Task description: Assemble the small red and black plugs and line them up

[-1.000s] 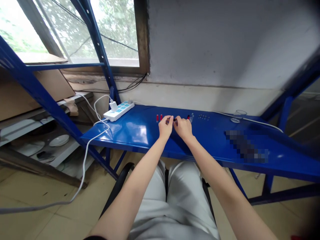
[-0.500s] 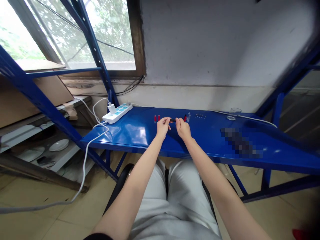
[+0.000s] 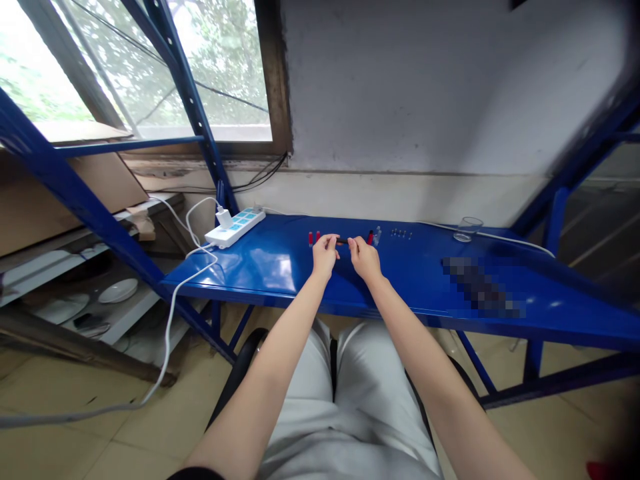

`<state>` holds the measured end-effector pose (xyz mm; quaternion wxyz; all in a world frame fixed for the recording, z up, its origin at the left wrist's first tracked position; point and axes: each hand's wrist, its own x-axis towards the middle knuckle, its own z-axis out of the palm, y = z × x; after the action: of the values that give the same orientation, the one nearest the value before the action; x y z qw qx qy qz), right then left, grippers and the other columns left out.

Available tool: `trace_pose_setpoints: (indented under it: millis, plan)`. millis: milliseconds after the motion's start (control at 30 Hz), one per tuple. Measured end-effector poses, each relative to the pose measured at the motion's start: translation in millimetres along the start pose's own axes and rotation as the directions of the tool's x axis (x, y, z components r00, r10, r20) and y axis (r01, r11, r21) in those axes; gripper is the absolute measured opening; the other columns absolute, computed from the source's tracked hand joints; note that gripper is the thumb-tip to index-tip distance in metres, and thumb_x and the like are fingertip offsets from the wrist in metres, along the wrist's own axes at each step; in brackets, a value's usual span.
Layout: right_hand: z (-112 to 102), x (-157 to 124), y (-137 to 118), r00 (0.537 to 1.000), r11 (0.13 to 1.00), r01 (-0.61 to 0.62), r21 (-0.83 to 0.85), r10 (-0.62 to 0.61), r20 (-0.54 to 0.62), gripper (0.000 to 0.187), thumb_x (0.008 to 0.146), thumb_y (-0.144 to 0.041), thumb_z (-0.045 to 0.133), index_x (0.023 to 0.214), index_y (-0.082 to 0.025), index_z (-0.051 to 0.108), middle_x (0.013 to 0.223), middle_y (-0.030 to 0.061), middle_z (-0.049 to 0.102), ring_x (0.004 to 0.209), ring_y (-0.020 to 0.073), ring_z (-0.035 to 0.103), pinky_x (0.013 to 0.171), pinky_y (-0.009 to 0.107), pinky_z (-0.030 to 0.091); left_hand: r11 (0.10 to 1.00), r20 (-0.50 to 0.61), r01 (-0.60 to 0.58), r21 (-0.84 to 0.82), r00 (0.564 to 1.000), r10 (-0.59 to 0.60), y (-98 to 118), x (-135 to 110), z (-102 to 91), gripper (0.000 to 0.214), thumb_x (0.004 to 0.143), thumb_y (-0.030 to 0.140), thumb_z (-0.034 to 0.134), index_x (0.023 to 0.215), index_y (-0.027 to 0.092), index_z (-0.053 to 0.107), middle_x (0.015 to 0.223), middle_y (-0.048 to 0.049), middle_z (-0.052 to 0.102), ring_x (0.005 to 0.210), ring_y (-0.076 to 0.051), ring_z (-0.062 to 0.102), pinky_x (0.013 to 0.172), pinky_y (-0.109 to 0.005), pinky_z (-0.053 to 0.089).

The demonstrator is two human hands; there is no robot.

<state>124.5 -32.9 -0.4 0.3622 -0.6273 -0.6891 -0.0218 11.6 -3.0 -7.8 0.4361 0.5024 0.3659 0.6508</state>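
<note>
Over the blue table, my left hand [image 3: 325,255] and my right hand [image 3: 365,257] are closed on the two ends of a thin dark stick-like piece [image 3: 344,241]. It is too small for me to tell its kind. Just left of my left hand stand two small red-and-clear tubes [image 3: 314,237]. Beyond my right hand are a small dark red piece [image 3: 371,236] and a clear little tube [image 3: 378,233]. Farther right lie several tiny metallic bits [image 3: 401,233] in a row.
On the blue table [image 3: 250,270], a white power strip [image 3: 233,229] with a plugged-in charger sits at the left. A clear glass [image 3: 467,230] stands at the back right, near a white cable. A blurred-out dark object [image 3: 480,287] lies at the right. Blue frame posts flank the table.
Both hands have shifted very slightly left, still on the dark piece. The table items have not visibly moved.
</note>
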Motion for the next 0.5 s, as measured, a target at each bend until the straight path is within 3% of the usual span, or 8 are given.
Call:
trace_pose_setpoints:
  millis: [500]
  plan:
    - [0.1,-0.9,1.7,0.999,0.999,0.044,0.032,-0.043,-0.028,0.042,0.093,-0.042,0.024,0.084,-0.019,0.057,0.067,0.0053,0.062,0.06,0.0159,0.058,0.056,0.023,0.031,0.999,-0.043,-0.039,0.033,0.998,0.041,-3.3,1.4,-1.9,0.017,0.082,0.03,0.053,0.083,0.015,0.062,0.067,-0.0013,0.06,0.038,-0.004,0.044,0.041,-0.018,0.035]
